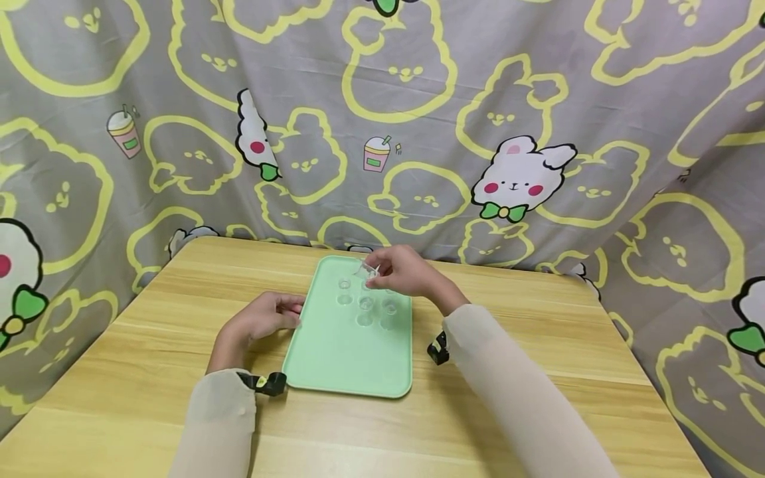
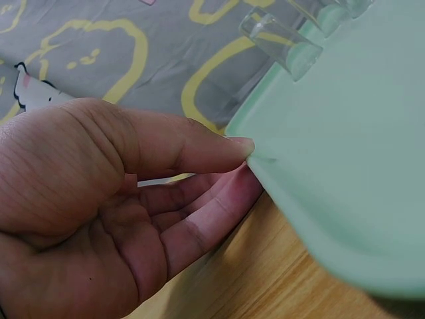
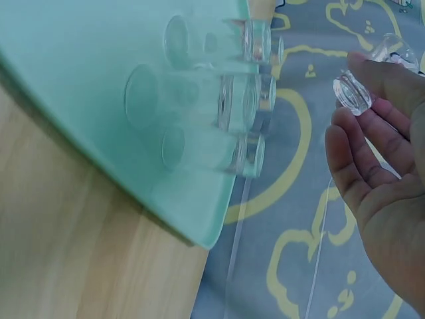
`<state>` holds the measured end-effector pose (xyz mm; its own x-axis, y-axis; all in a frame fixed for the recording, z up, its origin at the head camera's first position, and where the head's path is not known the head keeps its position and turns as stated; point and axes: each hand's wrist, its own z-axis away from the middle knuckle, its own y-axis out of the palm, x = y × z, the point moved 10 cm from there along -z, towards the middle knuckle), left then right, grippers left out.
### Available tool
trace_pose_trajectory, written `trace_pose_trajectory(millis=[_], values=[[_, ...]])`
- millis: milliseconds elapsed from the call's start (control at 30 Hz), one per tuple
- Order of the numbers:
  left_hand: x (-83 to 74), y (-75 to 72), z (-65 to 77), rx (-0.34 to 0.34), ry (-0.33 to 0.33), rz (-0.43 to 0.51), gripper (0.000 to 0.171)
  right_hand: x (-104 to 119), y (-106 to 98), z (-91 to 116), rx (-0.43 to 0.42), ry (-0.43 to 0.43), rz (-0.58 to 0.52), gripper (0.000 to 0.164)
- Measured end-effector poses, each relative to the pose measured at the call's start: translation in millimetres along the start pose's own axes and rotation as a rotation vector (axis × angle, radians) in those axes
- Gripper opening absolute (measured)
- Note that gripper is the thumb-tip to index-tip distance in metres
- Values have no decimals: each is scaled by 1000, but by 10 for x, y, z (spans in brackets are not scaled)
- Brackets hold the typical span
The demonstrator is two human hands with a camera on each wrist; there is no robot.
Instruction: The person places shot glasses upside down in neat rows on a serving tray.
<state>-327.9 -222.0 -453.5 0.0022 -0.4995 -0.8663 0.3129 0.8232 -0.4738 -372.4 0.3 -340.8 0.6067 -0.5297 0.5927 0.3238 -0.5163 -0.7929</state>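
A light green tray [image 1: 335, 358] lies on the wooden table. My left hand [image 1: 263, 317] pinches its left edge, thumb [image 2: 199, 143] on the rim and fingers below, as the left wrist view shows. Several small clear glasses [image 1: 365, 311] stand on the tray's far half, thick bases up and wide mouths down. Above them my right hand [image 1: 402, 271] holds another clear glass [image 1: 366, 271] between thumb and fingers. In the right wrist view the thick base of this held glass [image 3: 352, 93] shows, apart from the glasses on the tray [image 3: 238, 103]; part of it is behind the thumb.
The wooden table [image 1: 526, 372] extends around the tray. A grey curtain [image 1: 430, 86] with yellow cartoon outlines hangs behind the table and along both sides. Each wrist carries a small black camera mount [image 1: 439, 348].
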Motion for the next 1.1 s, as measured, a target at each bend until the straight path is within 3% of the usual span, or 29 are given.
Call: trace_pose_trajectory(millis=[500, 1100], values=[[10, 6, -41, 0, -7, -11, 52, 90, 174, -75, 6, -26, 39, 34], [8, -10, -19, -5, -15, -1, 53, 214, 421, -188, 36, -47, 6, 29]])
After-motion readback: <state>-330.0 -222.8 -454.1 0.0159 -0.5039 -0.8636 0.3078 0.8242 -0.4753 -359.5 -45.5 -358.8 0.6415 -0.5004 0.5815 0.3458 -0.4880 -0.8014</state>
